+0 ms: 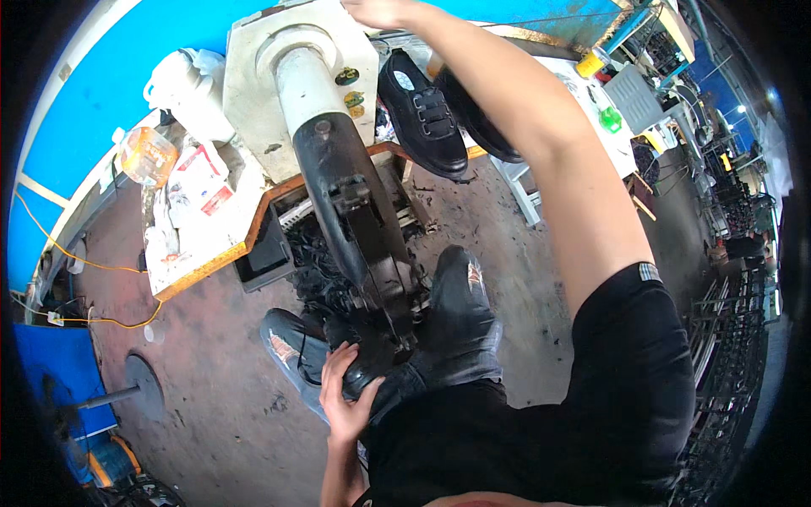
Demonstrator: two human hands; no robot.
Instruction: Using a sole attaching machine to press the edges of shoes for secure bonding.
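My left hand is low in the middle, its fingers and thumb bent round a black shoe. The shoe lies over my lap, against the lower end of a machine's long dark arm; part of it is hidden by that arm. My right arm reaches far up, and my right hand is at the top edge beside the machine's white housing. Its fingers are cut off by the picture's edge. A finished-looking black shoe with straps stands right of the housing, with another black shoe partly behind my forearm.
On the left, a worn white table carries an orange-labelled bottle, a white jug and crumpled packaging. Dark scraps lie below the machine. A round-based stand is at lower left. Metal racks line the right.
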